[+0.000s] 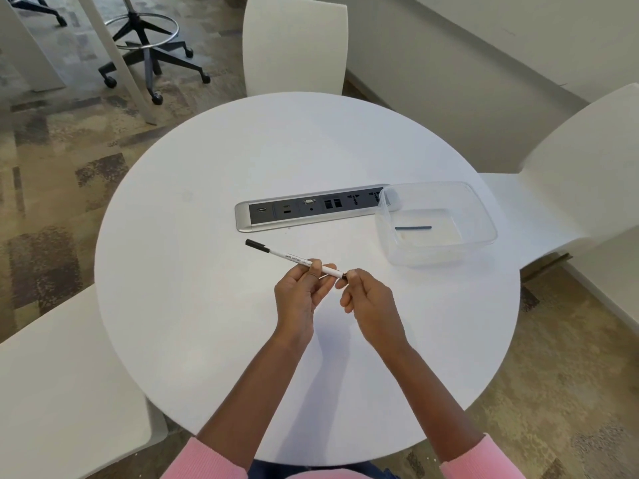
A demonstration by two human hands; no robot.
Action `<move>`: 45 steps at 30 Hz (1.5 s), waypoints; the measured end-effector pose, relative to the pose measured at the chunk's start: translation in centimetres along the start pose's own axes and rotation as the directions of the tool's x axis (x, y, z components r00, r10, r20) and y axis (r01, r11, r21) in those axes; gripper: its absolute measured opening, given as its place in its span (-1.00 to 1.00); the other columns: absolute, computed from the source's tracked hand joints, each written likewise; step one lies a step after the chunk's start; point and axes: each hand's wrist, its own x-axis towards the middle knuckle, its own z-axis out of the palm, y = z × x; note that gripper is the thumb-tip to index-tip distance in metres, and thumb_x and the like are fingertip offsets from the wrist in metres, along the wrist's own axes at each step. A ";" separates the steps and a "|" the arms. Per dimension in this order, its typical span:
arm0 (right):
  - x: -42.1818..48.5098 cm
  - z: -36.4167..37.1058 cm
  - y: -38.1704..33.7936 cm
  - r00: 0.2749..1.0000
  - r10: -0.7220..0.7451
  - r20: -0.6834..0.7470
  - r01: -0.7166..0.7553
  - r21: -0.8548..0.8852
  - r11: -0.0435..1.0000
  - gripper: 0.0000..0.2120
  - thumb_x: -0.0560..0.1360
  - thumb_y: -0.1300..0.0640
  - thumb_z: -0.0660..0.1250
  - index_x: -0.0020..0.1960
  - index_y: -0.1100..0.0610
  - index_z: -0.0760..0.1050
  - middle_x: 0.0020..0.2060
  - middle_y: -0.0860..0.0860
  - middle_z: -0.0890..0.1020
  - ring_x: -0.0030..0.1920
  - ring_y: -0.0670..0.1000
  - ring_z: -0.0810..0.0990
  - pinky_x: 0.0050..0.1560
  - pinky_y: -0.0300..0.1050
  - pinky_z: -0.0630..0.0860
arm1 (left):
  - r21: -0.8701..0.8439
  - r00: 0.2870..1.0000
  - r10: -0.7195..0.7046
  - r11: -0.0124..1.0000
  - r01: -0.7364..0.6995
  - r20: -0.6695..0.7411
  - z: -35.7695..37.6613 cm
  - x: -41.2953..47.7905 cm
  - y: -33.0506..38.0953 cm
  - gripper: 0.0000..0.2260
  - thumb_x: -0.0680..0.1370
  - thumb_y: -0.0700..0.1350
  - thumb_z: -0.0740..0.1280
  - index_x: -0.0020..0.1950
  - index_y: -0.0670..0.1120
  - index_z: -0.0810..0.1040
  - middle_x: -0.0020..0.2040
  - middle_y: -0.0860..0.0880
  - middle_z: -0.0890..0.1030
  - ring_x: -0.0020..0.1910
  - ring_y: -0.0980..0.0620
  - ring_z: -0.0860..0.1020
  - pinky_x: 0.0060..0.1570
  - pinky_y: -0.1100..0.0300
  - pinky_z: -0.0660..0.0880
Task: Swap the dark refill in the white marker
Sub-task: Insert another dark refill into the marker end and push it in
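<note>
Your left hand [300, 288] is closed around the white marker [297, 259], thumb and fingers wrapped on the barrel toward its rear end, so that most of the pen sticks out beyond your grip, up and to the left. The marker is held above the round white table [214, 340], tilted slightly, with its black cap [257, 246] at the far left end, clear of your fingers, and a line of printed lettering running along the barrel between the cap and your thumb. Your right hand [366, 299] meets the marker at the opposite end: its thumb and forefinger pinch a small dark piece [344, 274] at the rear tip of the barrel, just beside your left fingertips, with the other fingers curled in. Whether that dark piece is an end plug or the tip of the refill inside is too small to tell. The two hands nearly touch, and the rear end of the marker lies right between them. A dark refill [413, 228], a thin straight stick, lies flat on the bottom of the clear plastic container [484, 216] on the right side of the table, well apart from both hands and beyond your right one. The container's near-left corner overlaps the end of the silver power and data strip [269, 219] set into the tabletop, which runs across the table beyond the marker. Pink sleeves [484, 458] cover your upper arms, and white chairs [295, 43] stand around the table.
</note>
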 end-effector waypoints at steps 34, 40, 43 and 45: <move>0.8 -1.1 1.5 0.675 0.509 0.534 -0.735 0.544 0.405 -0.69 0.53 0.30 0.02 -0.35 0.20 0.37 -0.66 -0.08 0.31 -0.66 -0.15 0.22 -0.66 -0.39 0.15 | 0.354 0.992 0.028 0.933 -0.069 0.121 -1.6 1.1 -1.7 -0.84 0.56 -0.24 0.26 -0.05 -0.34 0.56 -0.35 0.03 0.67 -0.38 0.12 0.61 -0.26 0.33 0.57; 0.8 -0.4 1.5 0.784 0.503 0.363 -0.564 0.082 0.821 -0.67 0.56 0.16 0.12 -0.34 0.16 0.45 -0.51 0.00 0.46 -0.53 -0.10 0.38 -0.50 -0.35 0.31 | 0.410 0.996 -0.017 0.912 -0.021 0.088 -2.7 1.9 -1.8 -0.84 0.53 -0.28 0.28 -0.23 -0.21 0.59 -0.41 0.03 0.66 -0.41 0.12 0.62 -0.28 0.34 0.57; 1.0 0.4 2.1 0.935 0.303 0.186 -0.241 -0.292 0.925 -0.79 0.52 0.14 0.21 -0.15 0.20 0.58 -0.27 0.07 0.61 -0.30 -0.04 0.49 -0.34 -0.34 0.35 | 0.506 0.997 -0.041 0.863 0.004 0.063 -3.1 2.7 -1.8 -0.84 0.51 -0.26 0.32 -0.25 -0.14 0.60 -0.39 0.02 0.65 -0.40 0.08 0.60 -0.31 0.33 0.56; 1.0 0.8 2.4 0.964 0.221 0.148 -0.164 -0.322 0.933 -0.85 0.48 0.15 0.29 -0.05 0.22 0.56 -0.24 0.03 0.57 -0.21 -0.03 0.48 -0.29 -0.38 0.32 | 0.587 0.997 -0.041 0.810 -0.002 0.060 -3.2 3.2 -2.2 -0.88 0.49 -0.22 0.36 -0.25 -0.11 0.61 -0.33 -0.04 0.63 -0.33 0.03 0.59 -0.28 0.29 0.55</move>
